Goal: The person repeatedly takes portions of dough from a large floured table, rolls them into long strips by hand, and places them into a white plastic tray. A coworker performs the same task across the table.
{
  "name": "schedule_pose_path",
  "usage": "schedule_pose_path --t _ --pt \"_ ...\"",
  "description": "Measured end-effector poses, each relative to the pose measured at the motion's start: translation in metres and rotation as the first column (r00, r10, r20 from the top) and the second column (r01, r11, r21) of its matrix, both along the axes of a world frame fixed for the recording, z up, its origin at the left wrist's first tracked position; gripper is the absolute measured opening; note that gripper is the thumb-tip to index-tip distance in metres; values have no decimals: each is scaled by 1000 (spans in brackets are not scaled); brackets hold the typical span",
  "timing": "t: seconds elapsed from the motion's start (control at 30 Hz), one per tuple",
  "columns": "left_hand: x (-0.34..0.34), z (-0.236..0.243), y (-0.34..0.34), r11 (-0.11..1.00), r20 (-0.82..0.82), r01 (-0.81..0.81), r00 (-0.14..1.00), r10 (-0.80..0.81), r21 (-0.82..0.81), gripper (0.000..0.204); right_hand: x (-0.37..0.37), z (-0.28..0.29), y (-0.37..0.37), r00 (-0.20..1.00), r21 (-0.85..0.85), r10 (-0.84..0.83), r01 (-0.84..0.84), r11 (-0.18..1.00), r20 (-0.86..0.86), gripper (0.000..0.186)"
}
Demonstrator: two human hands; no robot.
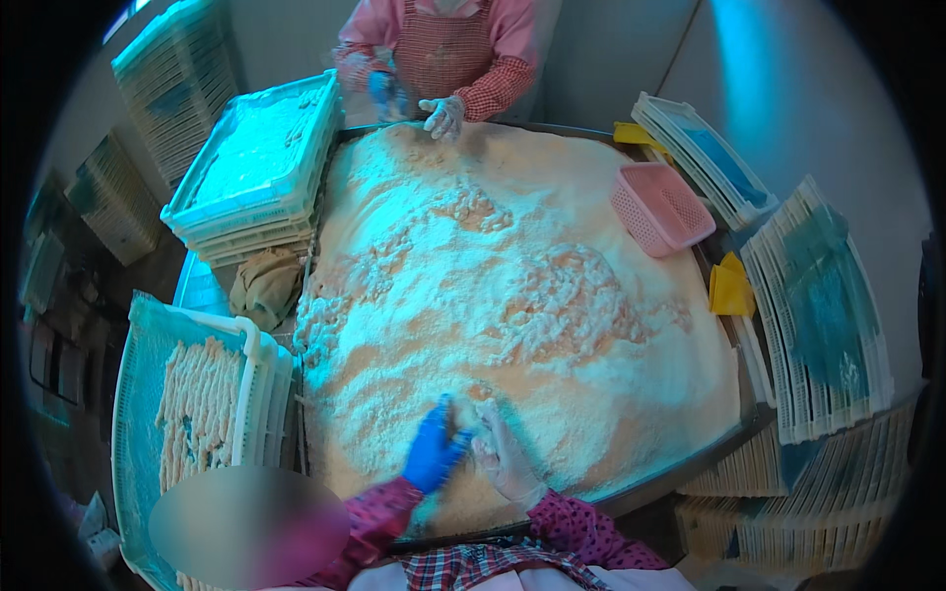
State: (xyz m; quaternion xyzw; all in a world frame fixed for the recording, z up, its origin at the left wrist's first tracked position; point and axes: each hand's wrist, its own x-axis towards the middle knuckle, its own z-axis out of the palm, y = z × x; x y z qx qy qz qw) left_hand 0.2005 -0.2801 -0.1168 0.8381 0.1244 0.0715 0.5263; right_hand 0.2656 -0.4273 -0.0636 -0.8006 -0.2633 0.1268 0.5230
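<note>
A broad bed of pale crumb coating [394, 355] covers the table, with clumps of coated pieces [562, 305] at its middle and left. My left hand [434, 450] in a blue glove is low in the crumbs at the near middle, blurred, so whether it holds anything is unclear. My right hand [505, 458] in a whitish glove lies just right of it, fingers extended and loosely bent toward a small crumb-covered lump between my hands. At the near left, a stacked tray [138, 414] holds rows of coated strips [202, 404].
A co-worker [439, 49] in gloves stands across the table. Stacked trays [251, 148] and a crumpled cloth [264, 286] sit at the left. A pink basket [662, 209], yellow cloths [731, 286] and white trays [813, 315] line the right. More trays stand outside the table.
</note>
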Motion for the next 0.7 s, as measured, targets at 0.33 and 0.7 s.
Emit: schedule_pose_path --t 0.33,0.7 --pt "-30 26 0 860 87 21 993 -76 511 58 27 -1 -23 805 -403 315 -105 909 502 55" --pt "-39 15 28 870 57 44 995 -83 491 60 38 -9 -8 782 -254 197 -50 966 592 31"
